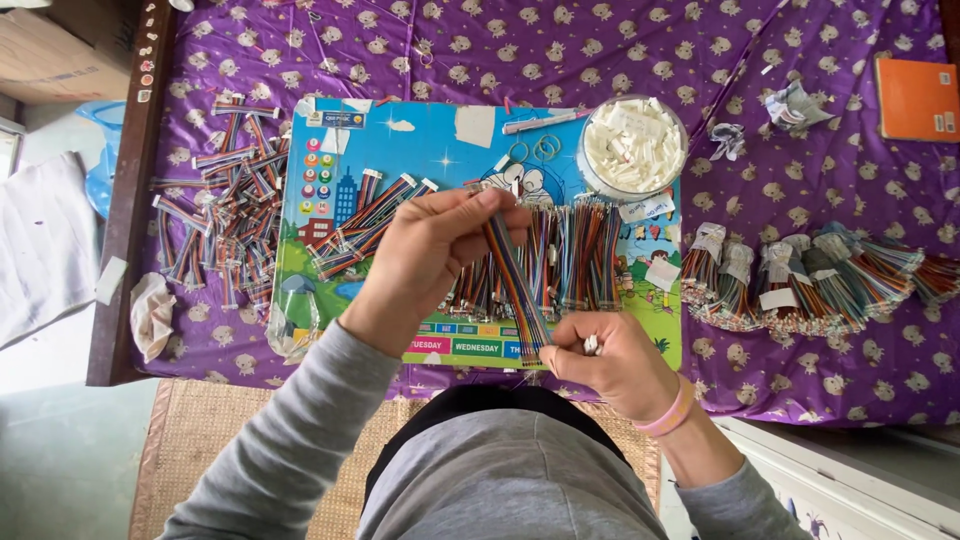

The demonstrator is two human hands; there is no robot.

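Striped ribbon cable (515, 285) — left hand (430, 250) pinching, right hand (600, 365) gripping.

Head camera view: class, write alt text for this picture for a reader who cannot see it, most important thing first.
Two hands stretch a multicoloured ribbon cable between them: the left hand pinches its upper end, the right hand its lower end with a small white connector. Below lie rows of similar cables on a colourful picture board, on a purple patterned cloth, beside a round tub of white connectors.
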